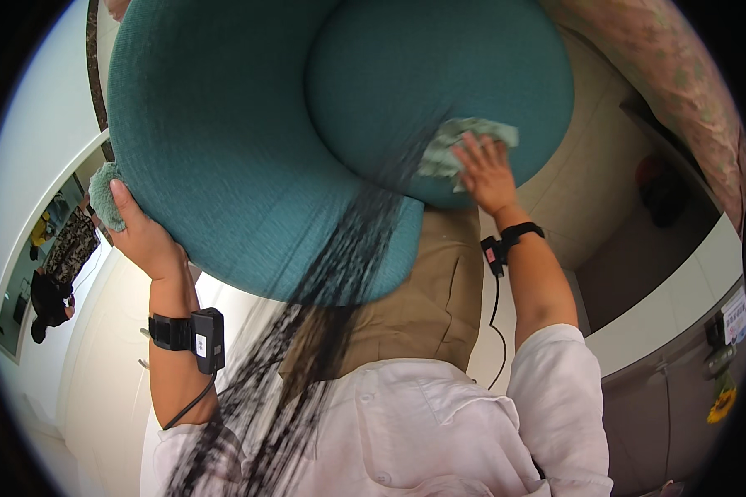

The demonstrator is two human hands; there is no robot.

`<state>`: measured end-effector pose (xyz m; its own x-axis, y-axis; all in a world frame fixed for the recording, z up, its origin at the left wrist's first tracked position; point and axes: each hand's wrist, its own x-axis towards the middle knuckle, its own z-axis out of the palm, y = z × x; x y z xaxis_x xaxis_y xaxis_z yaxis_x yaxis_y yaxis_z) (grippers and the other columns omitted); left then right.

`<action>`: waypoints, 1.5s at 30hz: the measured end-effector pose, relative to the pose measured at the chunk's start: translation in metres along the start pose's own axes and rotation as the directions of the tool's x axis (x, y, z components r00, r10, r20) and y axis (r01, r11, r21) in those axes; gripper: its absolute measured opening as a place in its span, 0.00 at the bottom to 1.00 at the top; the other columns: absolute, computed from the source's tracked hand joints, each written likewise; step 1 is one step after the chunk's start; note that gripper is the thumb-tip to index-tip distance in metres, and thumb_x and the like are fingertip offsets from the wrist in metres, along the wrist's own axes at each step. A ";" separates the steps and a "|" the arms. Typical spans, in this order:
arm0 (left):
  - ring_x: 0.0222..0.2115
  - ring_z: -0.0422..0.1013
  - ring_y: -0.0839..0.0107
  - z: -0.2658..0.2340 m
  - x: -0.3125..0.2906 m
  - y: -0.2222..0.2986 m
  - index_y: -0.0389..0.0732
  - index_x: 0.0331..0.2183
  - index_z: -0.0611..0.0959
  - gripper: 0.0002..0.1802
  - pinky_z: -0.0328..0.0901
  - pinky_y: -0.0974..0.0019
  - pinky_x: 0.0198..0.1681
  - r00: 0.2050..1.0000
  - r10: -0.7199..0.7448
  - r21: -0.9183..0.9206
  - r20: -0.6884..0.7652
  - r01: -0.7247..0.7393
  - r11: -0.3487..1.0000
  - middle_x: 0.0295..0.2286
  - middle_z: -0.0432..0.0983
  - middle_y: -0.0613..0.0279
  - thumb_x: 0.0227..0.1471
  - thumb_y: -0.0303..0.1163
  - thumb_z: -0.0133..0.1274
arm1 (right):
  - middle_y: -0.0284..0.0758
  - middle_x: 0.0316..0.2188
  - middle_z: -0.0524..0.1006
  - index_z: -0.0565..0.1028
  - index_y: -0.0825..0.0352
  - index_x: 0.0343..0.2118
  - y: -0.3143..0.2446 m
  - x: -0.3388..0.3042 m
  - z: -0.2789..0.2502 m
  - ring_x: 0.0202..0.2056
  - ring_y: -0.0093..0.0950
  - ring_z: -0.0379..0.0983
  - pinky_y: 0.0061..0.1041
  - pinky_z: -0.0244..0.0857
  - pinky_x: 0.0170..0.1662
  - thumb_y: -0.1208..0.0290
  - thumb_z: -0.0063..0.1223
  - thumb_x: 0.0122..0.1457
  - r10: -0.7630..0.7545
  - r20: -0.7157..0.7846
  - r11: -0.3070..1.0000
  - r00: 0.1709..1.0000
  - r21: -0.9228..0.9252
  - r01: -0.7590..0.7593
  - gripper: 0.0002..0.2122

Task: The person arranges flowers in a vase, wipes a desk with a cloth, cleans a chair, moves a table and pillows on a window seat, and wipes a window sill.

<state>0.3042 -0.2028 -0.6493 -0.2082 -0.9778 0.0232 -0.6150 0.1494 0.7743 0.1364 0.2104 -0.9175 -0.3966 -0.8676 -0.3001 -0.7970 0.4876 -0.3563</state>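
Note:
A teal upholstered chair (224, 207) with a curved back fills the upper middle, close in front of me. Its round seat cushion (472, 58) lies at the upper right. My right hand (487, 176) presses a pale green cloth (439, 159) onto the cushion near its front edge, fingers laid over it and slightly blurred. At the chair's left outer edge, my left hand (145, 236) is closed round a fluffy green cloth (105, 197), thumb on top; its other fingers are mostly hidden. Dark strands of hair (340, 257) hang across the view and cover part of the chair.
A brown-trousered leg (423, 306) is below the chair. Pinkish patterned fabric (655, 74) hangs at the upper right, above a tiled floor (572, 141). At far left, a person in dark clothes (54, 298) shows within a framed opening or mirror. A cable (497, 331) trails from my right wrist.

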 end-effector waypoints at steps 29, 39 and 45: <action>0.42 0.67 0.69 0.005 -0.002 0.001 0.35 0.47 0.73 0.28 0.61 0.67 0.49 0.996 -0.073 -0.072 -0.045 0.070 0.995 0.42 0.71 0.59 0.57 0.51 0.47 | 0.26 0.65 0.50 0.57 0.49 0.62 -0.041 0.058 -0.009 0.64 0.33 0.45 0.43 0.38 0.65 0.57 0.47 0.57 -0.480 0.100 0.875 0.871 0.126 0.468 0.28; 0.43 0.67 0.71 0.004 -0.003 -0.002 0.35 0.47 0.72 0.29 0.60 0.66 0.49 0.998 -0.058 -0.053 -0.027 0.057 0.997 0.43 0.71 0.59 0.57 0.51 0.47 | 0.30 0.62 0.57 0.61 0.49 0.59 -0.008 0.207 -0.065 0.61 0.37 0.52 0.44 0.45 0.62 0.50 0.41 0.60 -0.044 -0.412 0.976 0.910 -0.212 -0.049 0.25; 0.43 0.67 0.70 0.003 -0.002 -0.001 0.35 0.47 0.73 0.29 0.61 0.66 0.49 0.990 -0.126 -0.031 -0.063 0.124 0.992 0.42 0.71 0.59 0.57 0.52 0.47 | 0.39 0.63 0.53 0.55 0.55 0.62 0.084 0.198 -0.073 0.62 0.47 0.47 0.47 0.44 0.62 0.49 0.34 0.62 0.217 -0.629 0.912 0.747 -0.143 -0.385 0.27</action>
<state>0.3034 -0.2003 -0.6519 -0.0809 -0.9961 -0.0346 -0.6124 0.0223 0.7902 -0.0423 0.0728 -0.9426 -0.7552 -0.6039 0.2549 -0.6393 0.7645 -0.0828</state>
